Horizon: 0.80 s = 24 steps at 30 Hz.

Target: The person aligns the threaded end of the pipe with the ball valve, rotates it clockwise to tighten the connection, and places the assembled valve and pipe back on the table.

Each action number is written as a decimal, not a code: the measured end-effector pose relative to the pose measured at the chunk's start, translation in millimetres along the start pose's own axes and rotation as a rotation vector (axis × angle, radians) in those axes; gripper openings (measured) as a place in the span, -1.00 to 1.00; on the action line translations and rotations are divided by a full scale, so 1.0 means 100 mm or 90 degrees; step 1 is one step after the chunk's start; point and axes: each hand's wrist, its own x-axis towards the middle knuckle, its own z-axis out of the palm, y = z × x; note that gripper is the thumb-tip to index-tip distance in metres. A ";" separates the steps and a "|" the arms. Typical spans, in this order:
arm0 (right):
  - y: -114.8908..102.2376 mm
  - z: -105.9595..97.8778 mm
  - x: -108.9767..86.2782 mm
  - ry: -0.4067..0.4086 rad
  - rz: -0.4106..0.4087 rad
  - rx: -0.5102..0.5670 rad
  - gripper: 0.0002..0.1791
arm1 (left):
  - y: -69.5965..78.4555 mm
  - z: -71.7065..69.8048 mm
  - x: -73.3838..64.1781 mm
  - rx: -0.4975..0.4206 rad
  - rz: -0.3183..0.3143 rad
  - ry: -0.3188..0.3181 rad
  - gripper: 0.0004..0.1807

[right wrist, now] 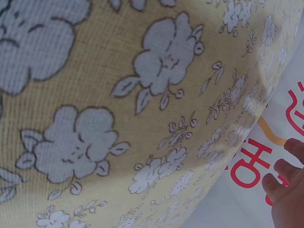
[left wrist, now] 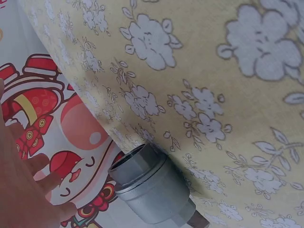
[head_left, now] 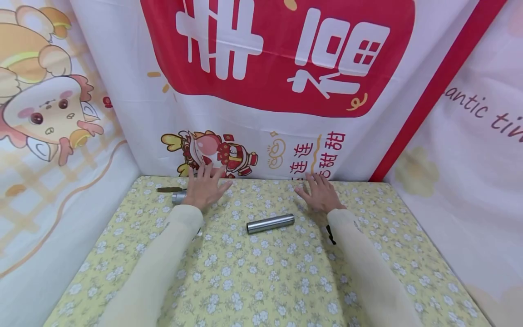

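In the head view my left hand (head_left: 203, 188) is spread palm down at the table's far left, with its fingers straight and nothing in them. Right beside it, partly covered by the hand, lies a grey cylindrical metal fitting (head_left: 178, 197). The left wrist view shows this fitting (left wrist: 154, 190) with a round hollow end and a stepped collar. A thin dark brown piece (head_left: 170, 189) lies behind it. My right hand (head_left: 320, 193) hovers near the far edge on the right, fingers extended, holding nothing. Between the hands, nearer to me, lies a shiny metal tube (head_left: 270, 223).
A yellow floral cloth (head_left: 261, 281) covers the table. Behind it hangs a white and red printed curtain (head_left: 261, 102). Printed fabric walls stand at the left (head_left: 53, 181) and right (head_left: 461, 181). A black strap (head_left: 331, 235) shows at the right wrist.
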 end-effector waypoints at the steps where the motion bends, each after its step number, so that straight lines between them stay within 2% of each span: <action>1: 0.00 0.00 0.00 0.004 -0.001 -0.001 0.03 | 0.00 0.00 -0.01 -0.001 0.002 0.002 -0.15; 10: 0.00 0.01 -0.03 0.016 -0.015 0.017 0.05 | -0.04 -0.02 -0.08 -0.028 0.010 0.028 -0.22; 18: -0.01 0.02 -0.08 0.015 -0.019 0.017 0.06 | -0.10 -0.01 -0.14 -0.034 0.019 0.032 -0.27; 24: -0.03 0.01 -0.12 0.010 -0.024 0.025 0.04 | -0.16 0.00 -0.17 -0.026 0.027 0.026 -0.23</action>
